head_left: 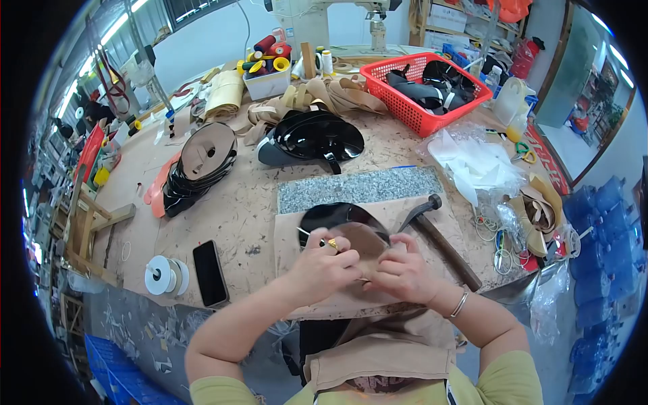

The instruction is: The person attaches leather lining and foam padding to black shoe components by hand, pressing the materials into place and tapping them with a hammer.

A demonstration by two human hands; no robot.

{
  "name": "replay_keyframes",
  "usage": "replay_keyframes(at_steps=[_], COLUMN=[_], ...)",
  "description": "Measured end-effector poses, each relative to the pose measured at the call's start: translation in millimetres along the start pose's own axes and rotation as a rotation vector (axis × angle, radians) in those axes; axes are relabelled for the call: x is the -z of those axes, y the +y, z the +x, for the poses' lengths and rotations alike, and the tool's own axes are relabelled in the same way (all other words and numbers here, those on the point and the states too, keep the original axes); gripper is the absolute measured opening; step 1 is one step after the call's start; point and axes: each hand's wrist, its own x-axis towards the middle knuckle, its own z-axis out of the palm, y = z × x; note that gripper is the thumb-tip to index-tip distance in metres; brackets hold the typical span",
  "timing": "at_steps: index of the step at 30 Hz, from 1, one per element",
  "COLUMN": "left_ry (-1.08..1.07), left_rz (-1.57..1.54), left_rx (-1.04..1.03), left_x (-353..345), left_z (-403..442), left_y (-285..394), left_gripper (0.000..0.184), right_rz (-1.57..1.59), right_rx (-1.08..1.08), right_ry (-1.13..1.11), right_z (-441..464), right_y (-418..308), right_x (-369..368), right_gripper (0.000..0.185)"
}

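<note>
Head view: the black glossy piece (335, 214) is on the worktable (250, 196), in front of the person, b/w the two hands; its near part is hidden by fingers, so the full outline can't be told. Its brown face shows partly. The L hand (327, 263) holds its left part w/ curled fingers, narrow grip; the R hand (403, 270) pinches its right edge, also narrow. What exactly is b/w the fingertips, e.g. thread or only the edge, I cannot tell. A thin white bit near the L fingers is too small to make out. Both elbows are bent outward, forearms turn inward, and knuckles face up. Sleeves and apron (381, 364) are cut off at the bottom. The hammer (442, 243) lies just beside the R hand.
</note>
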Motion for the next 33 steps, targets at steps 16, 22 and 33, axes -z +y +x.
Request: replay_keyframes(at_steps=[16,22,33], left_ry=[-0.363,0.100,0.324], left_rz=[0.710,0.088,-0.810], left_rx=[-0.289,0.197,0.670], left_x=[-6,8,7], left_z=[-13,-23,-16], left_y=[28,9,29], left_gripper=[0.025,0.017,0.028], right_rz=[0.085,0.185,1.707], right_rx=[-0.500,-0.475,-0.801], right_ry=[-0.376,0.321,0.318], right_z=[9,-13,44], right_y=[-39,-47,-32], right_x=[-31,-15,-31], right_gripper=[0.048,0.048,0.019])
